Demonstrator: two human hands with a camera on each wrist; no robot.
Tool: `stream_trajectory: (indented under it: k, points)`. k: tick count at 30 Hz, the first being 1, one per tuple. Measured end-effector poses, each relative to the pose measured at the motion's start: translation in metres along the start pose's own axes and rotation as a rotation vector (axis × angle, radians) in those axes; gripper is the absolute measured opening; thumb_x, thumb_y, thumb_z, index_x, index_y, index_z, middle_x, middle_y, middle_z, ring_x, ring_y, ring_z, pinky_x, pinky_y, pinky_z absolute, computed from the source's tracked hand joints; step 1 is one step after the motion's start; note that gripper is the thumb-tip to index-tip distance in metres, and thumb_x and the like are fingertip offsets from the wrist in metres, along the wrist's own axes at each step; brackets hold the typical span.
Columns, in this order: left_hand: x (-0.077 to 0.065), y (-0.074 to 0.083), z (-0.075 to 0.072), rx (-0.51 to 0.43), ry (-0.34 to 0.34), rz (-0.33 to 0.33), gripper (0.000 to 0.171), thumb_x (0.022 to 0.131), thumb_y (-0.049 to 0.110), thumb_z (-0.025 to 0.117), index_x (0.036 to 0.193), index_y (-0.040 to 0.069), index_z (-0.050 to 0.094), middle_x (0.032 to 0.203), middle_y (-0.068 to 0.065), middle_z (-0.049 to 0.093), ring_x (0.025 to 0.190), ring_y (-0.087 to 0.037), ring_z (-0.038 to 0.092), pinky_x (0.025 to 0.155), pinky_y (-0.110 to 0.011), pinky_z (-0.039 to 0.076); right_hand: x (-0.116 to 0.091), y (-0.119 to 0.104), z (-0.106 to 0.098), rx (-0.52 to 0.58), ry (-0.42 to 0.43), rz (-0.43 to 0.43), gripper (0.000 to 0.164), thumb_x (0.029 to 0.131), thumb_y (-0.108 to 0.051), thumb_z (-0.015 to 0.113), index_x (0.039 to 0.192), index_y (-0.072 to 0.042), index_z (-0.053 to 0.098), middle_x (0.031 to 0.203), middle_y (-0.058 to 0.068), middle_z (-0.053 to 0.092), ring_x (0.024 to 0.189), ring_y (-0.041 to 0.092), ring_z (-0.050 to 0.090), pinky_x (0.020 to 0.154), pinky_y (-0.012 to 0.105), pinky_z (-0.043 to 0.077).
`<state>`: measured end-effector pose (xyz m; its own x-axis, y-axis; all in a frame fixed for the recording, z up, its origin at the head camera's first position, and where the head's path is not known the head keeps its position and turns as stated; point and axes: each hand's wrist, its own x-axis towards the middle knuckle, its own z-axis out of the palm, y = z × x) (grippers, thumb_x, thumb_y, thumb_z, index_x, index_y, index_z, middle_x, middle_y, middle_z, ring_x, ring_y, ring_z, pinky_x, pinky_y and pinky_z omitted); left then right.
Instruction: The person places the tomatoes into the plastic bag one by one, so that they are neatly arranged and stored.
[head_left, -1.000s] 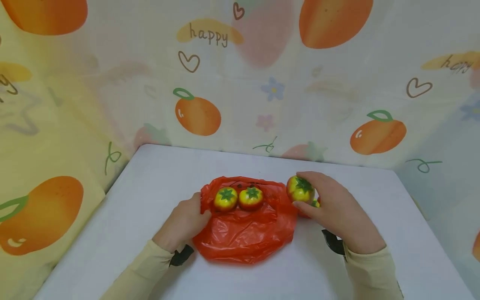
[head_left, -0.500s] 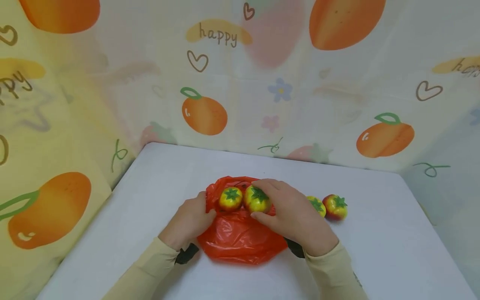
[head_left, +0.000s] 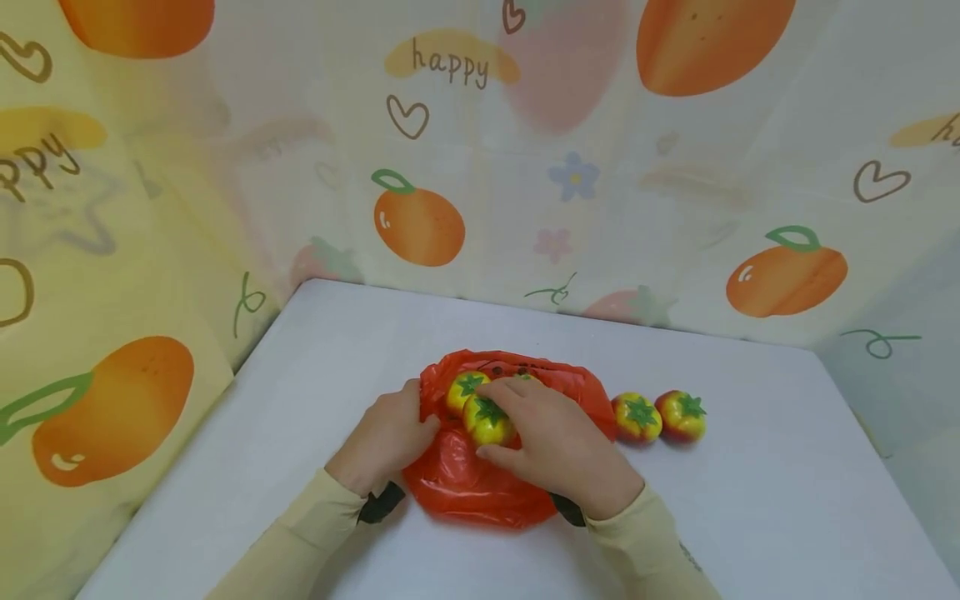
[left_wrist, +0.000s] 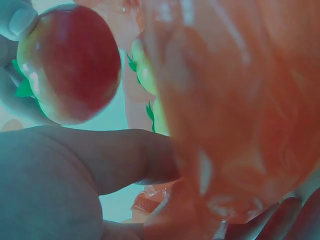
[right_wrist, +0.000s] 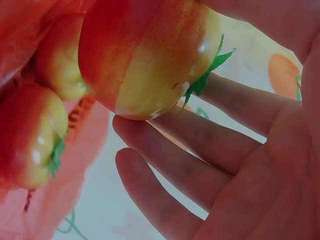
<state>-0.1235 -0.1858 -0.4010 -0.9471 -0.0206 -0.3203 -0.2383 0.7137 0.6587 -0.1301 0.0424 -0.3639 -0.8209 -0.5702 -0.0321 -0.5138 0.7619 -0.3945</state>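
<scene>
A red plastic bag (head_left: 480,500) lies on the white table with its mouth spread. My left hand (head_left: 386,437) grips the bag's left edge; in the left wrist view the bag film (left_wrist: 235,100) passes between thumb and fingers. My right hand (head_left: 558,446) holds a red-and-yellow fruit (head_left: 488,423) with a green leafy top over the bag's mouth. The right wrist view shows that fruit (right_wrist: 145,60) between thumb and fingertips. Two similar fruits sit inside the bag: one fruit (head_left: 465,390) at the left, another (head_left: 528,377) mostly hidden behind my right hand.
Right of the bag, two more such fruits stand side by side on the table, one fruit (head_left: 637,419) near the bag's edge and the other fruit (head_left: 682,417) farther right. A fruit-print cloth (head_left: 480,208) hangs behind and beside the table (head_left: 750,500).
My right hand has carried the fruit left from beside the bag to over its mouth, uncovering the two fruits on the table. My left hand keeps its grip on the bag. The head view has shifted slightly.
</scene>
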Motion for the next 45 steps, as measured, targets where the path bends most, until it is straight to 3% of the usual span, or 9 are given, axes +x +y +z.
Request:
stream_trajectory:
  k: [10,19,45]
  points:
    - [0.002,-0.002,0.002,0.015,0.003,0.030,0.045,0.102,0.018,0.066,0.141,-0.001,0.052,0.107,-0.013,0.073,0.081,-0.020,0.067,0.069,-0.030,0.063,0.008,-0.012,0.024,-0.041,-0.089,-0.041,0.068,0.094,-0.047,0.082,0.154,-0.024,0.058,0.144,-0.002,0.067,0.128,0.019,0.064,0.106,0.047,0.061]
    - [0.002,-0.002,0.000,0.063,0.015,0.042,0.045,0.102,0.017,0.066,0.139,-0.004,0.053,0.110,-0.016,0.073,0.084,-0.020,0.068,0.075,-0.034,0.065,0.013,-0.018,0.043,-0.113,-0.084,-0.124,0.061,0.095,-0.045,0.080,0.147,-0.021,0.062,0.136,-0.004,0.070,0.121,0.015,0.065,0.108,0.040,0.060]
    - [0.003,-0.002,-0.001,0.065,-0.008,0.020,0.050,0.102,0.019,0.066,0.144,-0.004,0.050,0.114,-0.017,0.073,0.085,-0.021,0.069,0.075,-0.036,0.067,0.020,-0.019,0.058,-0.126,-0.104,-0.113,0.060,0.094,-0.043,0.082,0.145,-0.018,0.061,0.132,-0.003,0.071,0.118,0.014,0.065,0.104,0.036,0.061]
